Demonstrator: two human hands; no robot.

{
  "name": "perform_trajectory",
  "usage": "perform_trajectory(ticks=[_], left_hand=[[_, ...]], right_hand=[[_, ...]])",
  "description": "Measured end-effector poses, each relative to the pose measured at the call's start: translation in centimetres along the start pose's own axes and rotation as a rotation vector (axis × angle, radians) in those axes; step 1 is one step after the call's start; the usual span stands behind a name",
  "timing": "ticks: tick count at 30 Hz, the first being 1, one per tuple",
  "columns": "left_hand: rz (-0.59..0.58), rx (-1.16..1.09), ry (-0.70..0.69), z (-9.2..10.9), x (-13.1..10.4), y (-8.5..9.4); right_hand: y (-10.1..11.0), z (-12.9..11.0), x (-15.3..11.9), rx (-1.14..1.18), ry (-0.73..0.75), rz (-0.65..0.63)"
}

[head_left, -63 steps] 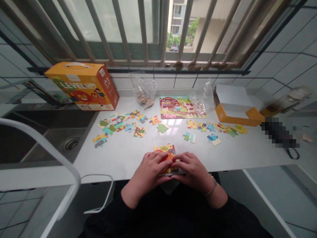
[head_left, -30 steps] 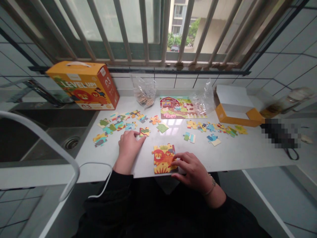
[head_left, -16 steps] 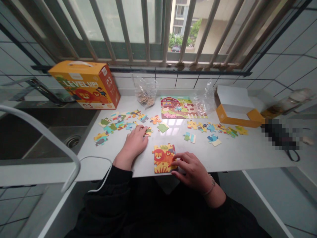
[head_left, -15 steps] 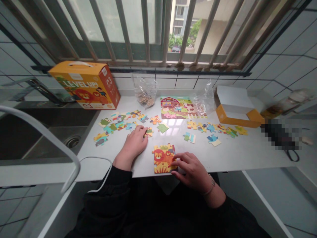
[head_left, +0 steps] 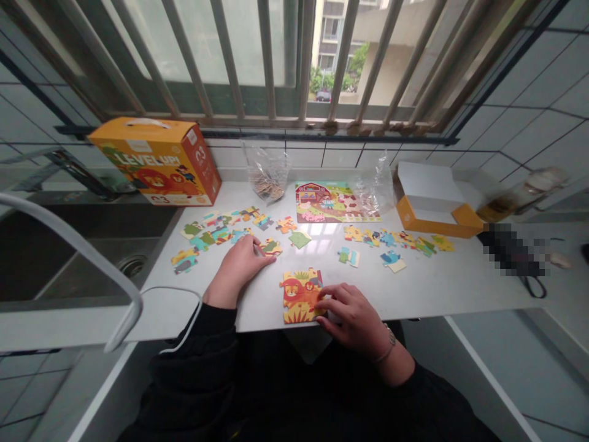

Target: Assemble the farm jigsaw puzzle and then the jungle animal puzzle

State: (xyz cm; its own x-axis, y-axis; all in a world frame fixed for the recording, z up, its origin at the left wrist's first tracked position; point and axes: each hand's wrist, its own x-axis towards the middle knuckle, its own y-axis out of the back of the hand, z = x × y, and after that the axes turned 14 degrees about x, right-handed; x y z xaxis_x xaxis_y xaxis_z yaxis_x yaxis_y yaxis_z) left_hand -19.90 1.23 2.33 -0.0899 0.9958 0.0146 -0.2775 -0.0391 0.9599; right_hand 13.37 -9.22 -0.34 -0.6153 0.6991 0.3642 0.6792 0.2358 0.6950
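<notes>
In front of me on the white countertop lies a joined lion puzzle (head_left: 298,298), orange and yellow. My right hand (head_left: 352,316) curls over its right edge, fingertips on the pieces and thumb at the lower right corner, holding it. To the upper left, my left hand (head_left: 242,264) is open, thumb stretched out and fingers apart, beside a loose puzzle piece (head_left: 271,247) in red, green and yellow. The fingertips partly hide behind the hand. A green puzzle piece (head_left: 300,239) lies to the right of that one. Several mixed puzzle pieces (head_left: 221,235) spread beyond my left hand.
More pieces (head_left: 398,238) lie in a row at right. Behind stand an orange puzzle box (head_left: 159,162), a bag of pieces (head_left: 268,178), a farm picture (head_left: 322,202), a clear bag (head_left: 375,184) and an open box (head_left: 437,209). A sink (head_left: 92,264) is at left, barred window behind.
My left hand has shifted slightly left and its thumb has spread away from the fingers, showing more of the loose piece. My right hand stays at the lion puzzle. The view has shifted a little.
</notes>
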Motion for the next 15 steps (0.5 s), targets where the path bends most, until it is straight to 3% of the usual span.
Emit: perform_trajectory(ticks=[3, 7, 11, 15], left_hand=[[0.049, -0.187, 0.028, -0.2, 0.1, -0.1], [0.008, -0.700, 0.090, 0.4, -0.4, -0.6], [-0.068, -1.129, 0.198, 2.4, -2.2, -0.6], [-0.182, -1.320, 0.178, 5.2, -5.2, -0.8]], right_hand=[[0.0, 0.0, 0.0, 0.001, -0.006, -0.004], [0.0, 0.1, -0.1, 0.027, -0.012, 0.022], [-0.1, 0.4, -0.1, 0.104, -0.042, 0.125], [0.1, 0.1, 0.4, 0.234, -0.103, 0.222]])
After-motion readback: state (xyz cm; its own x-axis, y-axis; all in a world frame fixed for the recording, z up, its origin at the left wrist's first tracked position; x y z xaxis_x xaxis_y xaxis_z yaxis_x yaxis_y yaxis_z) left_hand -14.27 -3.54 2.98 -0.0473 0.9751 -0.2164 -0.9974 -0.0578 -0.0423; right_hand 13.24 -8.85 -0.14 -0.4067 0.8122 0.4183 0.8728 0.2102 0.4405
